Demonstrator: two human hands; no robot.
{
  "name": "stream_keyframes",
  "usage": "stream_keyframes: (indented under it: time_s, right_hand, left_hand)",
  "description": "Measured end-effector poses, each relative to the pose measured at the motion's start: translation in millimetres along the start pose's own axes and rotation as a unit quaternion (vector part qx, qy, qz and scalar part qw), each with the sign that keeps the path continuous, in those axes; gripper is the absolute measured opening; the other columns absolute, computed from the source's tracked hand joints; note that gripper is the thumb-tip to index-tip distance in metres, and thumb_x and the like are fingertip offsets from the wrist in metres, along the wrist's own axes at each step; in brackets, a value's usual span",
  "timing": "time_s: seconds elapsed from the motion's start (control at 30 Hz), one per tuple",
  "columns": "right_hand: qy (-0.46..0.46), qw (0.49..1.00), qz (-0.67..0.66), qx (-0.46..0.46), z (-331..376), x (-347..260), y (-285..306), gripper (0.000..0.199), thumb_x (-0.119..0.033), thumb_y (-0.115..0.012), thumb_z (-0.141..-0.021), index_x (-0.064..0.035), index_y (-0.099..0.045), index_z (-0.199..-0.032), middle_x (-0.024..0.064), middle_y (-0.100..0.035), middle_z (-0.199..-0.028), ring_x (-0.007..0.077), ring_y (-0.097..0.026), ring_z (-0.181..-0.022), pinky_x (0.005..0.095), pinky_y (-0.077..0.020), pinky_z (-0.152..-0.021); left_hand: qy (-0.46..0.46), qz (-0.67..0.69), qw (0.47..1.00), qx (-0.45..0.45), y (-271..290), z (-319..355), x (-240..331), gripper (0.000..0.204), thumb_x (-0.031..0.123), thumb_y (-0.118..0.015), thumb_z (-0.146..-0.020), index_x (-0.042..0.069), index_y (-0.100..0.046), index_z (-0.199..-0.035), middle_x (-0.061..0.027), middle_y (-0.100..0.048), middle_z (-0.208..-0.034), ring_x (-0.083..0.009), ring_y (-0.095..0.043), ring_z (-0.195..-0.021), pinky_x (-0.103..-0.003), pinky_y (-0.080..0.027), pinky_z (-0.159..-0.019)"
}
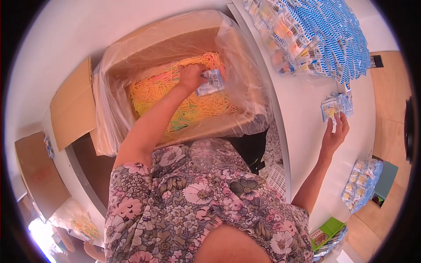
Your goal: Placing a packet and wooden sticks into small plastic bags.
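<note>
My left hand [191, 78] is inside a cardboard box, closed on a small clear packet [211, 83] with blue-and-white striped ends. Beneath it lies a heap of thin sticks [193, 104], mostly yellow and orange with some pink and green. To the right, my right hand [335, 138] has its thumb and fingertips closed at the lower edge of a similar packet [332, 108] on the white table. Other packets of this kind lie against that one, partly overlapping. What is inside the packets is too small to make out.
The cardboard box [71, 107] has a plastic liner folded over its rim. A large pile of striped packets [324, 37] covers the table's far right. Nearer on the right are a bundle of packets [362, 184] and a green package [326, 232]. A white basket [276, 180] stands below the table edge.
</note>
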State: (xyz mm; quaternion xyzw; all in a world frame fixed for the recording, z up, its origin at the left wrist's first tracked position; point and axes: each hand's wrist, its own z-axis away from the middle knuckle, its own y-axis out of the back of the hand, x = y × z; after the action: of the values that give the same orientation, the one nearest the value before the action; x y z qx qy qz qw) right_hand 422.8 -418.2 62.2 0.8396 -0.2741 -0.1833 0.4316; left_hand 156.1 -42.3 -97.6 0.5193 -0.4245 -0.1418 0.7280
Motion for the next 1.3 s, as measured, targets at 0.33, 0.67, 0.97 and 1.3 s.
stream_keyframes:
  time_s: [0.33, 0.67, 0.97, 1.3]
  right_hand:
    - [0.256, 0.914, -0.315, 0.01, -16, -158, 19, 0.022, 0.011, -0.065, -0.067, 0.0026, -0.062, -0.087, 0.0161, -0.064, -0.088, 0.0279, -0.06, -0.073, 0.0336, -0.0486, -0.064]
    - [0.225, 0.908, -0.348, -0.063, -24, -215, -26, 0.019, 0.004, -0.067, -0.072, -0.0001, -0.063, -0.091, 0.0147, -0.063, -0.088, 0.0279, -0.059, -0.069, 0.0316, -0.0484, -0.062]
    - [0.104, 0.8, -0.473, -0.354, -76, -325, -74, 0.022, -0.016, -0.066, -0.081, 0.0009, -0.063, -0.095, 0.0109, -0.063, -0.078, 0.017, -0.06, -0.07, 0.0289, -0.0475, -0.062]
    - [0.546, 0.732, -0.236, -0.332, -12, -434, -205, 0.012, -0.006, -0.055, -0.074, -0.0013, -0.062, -0.082, 0.0125, -0.063, -0.085, 0.0281, -0.061, -0.076, 0.0369, -0.0516, -0.067]
  left_hand:
    - [0.067, 0.192, 0.974, -0.096, 13, -3, -3, 0.022, 0.017, -0.072, -0.071, 0.01, -0.07, -0.092, -0.0092, -0.065, -0.078, -0.0202, -0.063, -0.073, -0.033, -0.048, -0.066]
    - [-0.218, -0.065, 0.952, 0.206, 36, 16, 6, 0.024, 0.025, -0.068, -0.076, 0.013, -0.069, -0.098, -0.0081, -0.067, -0.079, -0.0316, -0.061, -0.07, -0.037, -0.046, -0.063]
    - [-0.133, 0.336, 0.932, -0.043, 132, 71, -8, 0.02, 0.007, -0.063, -0.082, 0.001, -0.064, -0.101, -0.002, -0.066, -0.083, -0.0062, -0.053, -0.074, -0.024, -0.046, -0.07]
    - [0.06, 0.472, 0.832, 0.286, 163, 134, -95, 0.019, 0.012, -0.06, -0.088, -0.001, -0.065, -0.1, 0.0024, -0.064, -0.082, -0.003, -0.053, -0.073, -0.021, -0.045, -0.065]
